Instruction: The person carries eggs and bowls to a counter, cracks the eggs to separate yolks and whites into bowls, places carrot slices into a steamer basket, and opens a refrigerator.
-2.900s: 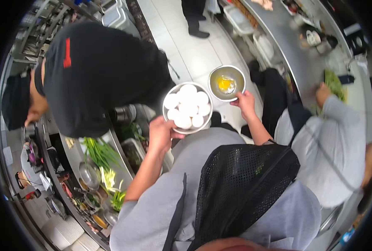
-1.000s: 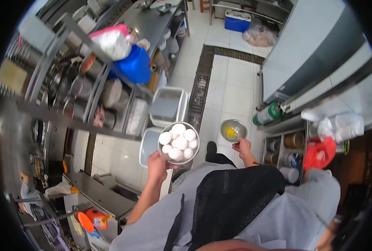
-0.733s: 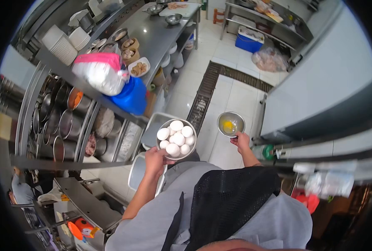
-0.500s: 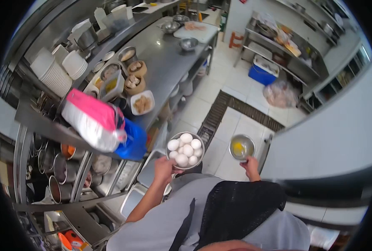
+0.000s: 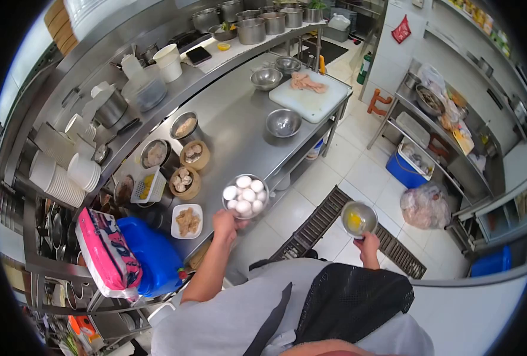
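Let the clock have its centre on the person [image 5: 228, 314], with twelve straight ahead. The left hand [image 5: 224, 227], at about eleven o'clock, is closed on the near side of the egg bowl [image 5: 264, 183], which is full of white eggs [image 5: 249, 195]. The right hand [image 5: 367, 244], at about one o'clock, has its fingers bent onto the near side of a second bowl [image 5: 369, 216]. In this bowl lies some yellow egg [image 5: 353, 221]. The exact place of the fingers under both bowls I cannot tell.

What has just changed is mostly the view: the bench [image 5: 240, 127], which was farther to the side, is now larger and nearer at eleven o'clock. The cutting board [image 5: 320, 107] with pink meat [image 5: 308, 82] is at twelve, and the metal bowl [image 5: 283, 123] stands just before it. The white dish [image 5: 176, 216] is at ten, near the left hand. The egg bowl appears over the bench edge, but whether they touch is not clear.

The grips stay as before. For the work this means, I judge, that the bench comes within easier reach, while neither hand is free for another thing.
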The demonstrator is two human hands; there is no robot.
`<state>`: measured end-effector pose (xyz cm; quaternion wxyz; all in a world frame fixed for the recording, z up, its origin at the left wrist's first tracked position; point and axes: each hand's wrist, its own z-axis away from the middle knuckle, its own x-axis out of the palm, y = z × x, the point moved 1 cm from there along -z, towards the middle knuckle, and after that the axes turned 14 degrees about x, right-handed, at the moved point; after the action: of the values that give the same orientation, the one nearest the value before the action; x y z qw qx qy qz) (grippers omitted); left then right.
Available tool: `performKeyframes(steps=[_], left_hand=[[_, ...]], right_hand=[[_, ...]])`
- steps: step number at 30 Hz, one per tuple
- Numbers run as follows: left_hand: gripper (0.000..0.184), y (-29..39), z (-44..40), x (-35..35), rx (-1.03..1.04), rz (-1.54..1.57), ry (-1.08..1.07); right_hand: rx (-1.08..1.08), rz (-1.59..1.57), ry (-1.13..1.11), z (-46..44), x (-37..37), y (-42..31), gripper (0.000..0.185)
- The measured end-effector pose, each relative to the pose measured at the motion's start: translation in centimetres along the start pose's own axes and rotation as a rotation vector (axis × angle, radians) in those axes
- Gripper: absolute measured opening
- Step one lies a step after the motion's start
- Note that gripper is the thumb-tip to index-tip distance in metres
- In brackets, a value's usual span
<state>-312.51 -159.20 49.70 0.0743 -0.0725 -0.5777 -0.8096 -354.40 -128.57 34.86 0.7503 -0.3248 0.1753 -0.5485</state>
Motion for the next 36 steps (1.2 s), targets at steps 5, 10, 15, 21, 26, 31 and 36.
performKeyframes(steps=[5,10,15,21,26,31,36], left_hand=[[0.012,0.6,-8.0,5.0,0.091,0.103,0.202],[0.016,-0.4,-16.6,8.2,0.156,0.093,0.304],[0.019,-2.2,-23.4,10.6,0.117,0.194,0.371],[0.018,-1.7,-28.5,13.1,0.16,0.083,0.397],[0.017,-1.8,-30.2,15.3,0.28,0.207,0.432],[0.032,-3.2,-29.2,17.3,0.406,-0.058,0.753],[0.054,-1.2,-28.8,23.5,0.685,-1.169,1.014]], right_hand=[[-0.117,0.131,-0.18,-7.6,14.2,-16.7,0.016],[-0.131,0.226,-0.365,-15.0,28.0,-25.9,0.02],[-0.085,0.18,-0.46,-17.8,37.4,-29.4,0.018],[-0.019,0.356,-0.538,-23.2,45.2,-32.3,0.017],[-0.064,0.496,-0.651,-31.7,50.5,-33.8,0.022],[0.067,0.616,-0.702,-34.6,53.5,-36.3,0.021],[-0.773,0.888,-0.613,-40.6,54.7,-38.8,0.032]])
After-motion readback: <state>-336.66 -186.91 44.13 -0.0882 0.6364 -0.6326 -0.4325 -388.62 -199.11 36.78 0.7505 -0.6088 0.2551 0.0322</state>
